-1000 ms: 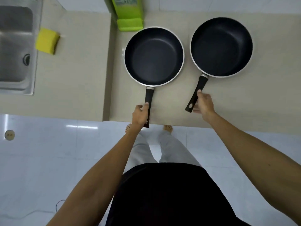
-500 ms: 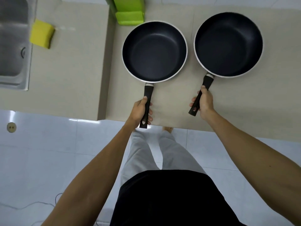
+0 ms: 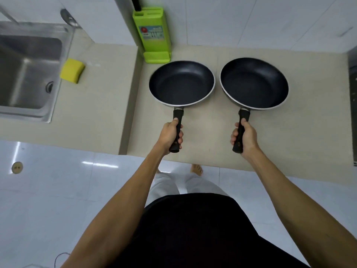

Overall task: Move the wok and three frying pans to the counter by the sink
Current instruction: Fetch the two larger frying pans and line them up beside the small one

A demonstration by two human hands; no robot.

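Two black non-stick frying pans with silver rims are side by side over the raised beige counter [image 3: 202, 130]. My left hand [image 3: 171, 135] is wrapped around the black handle of the left pan [image 3: 181, 85]. My right hand [image 3: 244, 137] grips the black handle of the right pan [image 3: 254, 83]. Both pans look lifted and tilted slightly, handles pointing towards me. The lower counter by the sink [image 3: 100, 105] lies to the left, one step down. No wok or third pan is in view.
A steel sink [image 3: 29, 74] is at the far left, with a yellow sponge [image 3: 72, 70] on the counter beside it. A green knife block [image 3: 153, 39] stands against the wall behind the left pan. A dark appliance edge [image 3: 353, 93] is at the far right.
Both hands have closed fully around the handles and the pans have come up off the counter. The view has tilted up, showing more wall and sink.
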